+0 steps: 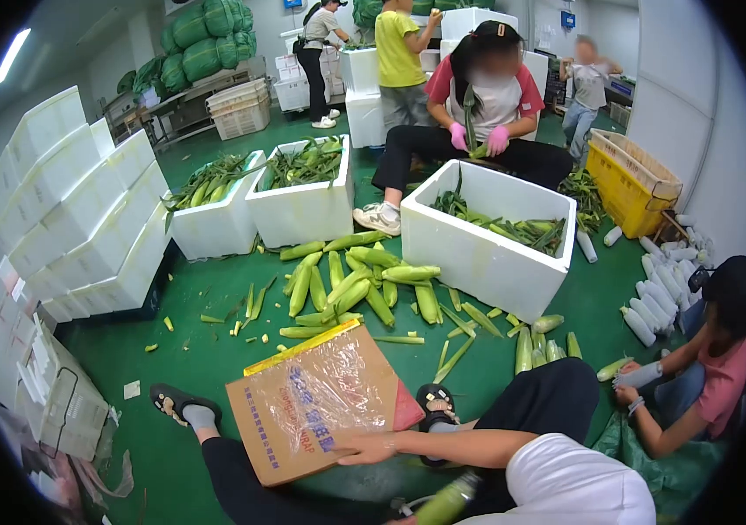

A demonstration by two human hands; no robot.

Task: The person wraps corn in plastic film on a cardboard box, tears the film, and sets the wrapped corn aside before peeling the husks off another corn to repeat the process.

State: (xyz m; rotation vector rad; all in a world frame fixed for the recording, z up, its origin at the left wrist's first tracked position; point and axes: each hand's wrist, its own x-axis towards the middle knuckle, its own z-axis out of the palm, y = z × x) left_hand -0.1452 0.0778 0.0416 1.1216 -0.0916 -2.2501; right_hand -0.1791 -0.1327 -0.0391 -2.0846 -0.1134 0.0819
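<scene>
In front of me, between my legs, lies a cardboard cling wrap box point(290, 420) with clear film stretched over its top and a yellow strip along its far edge. My right hand point(366, 448) rests on the film near the box's right side, fingers stretched out. At the bottom edge of the view, my left hand point(404, 521) is mostly cut off, closed around an ear of corn point(447, 501). This corn is green, and its upper end looks blurred. Beyond the box, a heap of green ears of corn point(351, 284) lies on the floor.
White foam boxes point(513, 254) with husks and corn stand beyond the heap. A person in pink gloves point(474, 136) sits behind them. At right, another person point(723, 350) handles a wrapped ear beside a pile of wrapped corn point(653, 302). Stacked foam boxes point(84, 219) stand left.
</scene>
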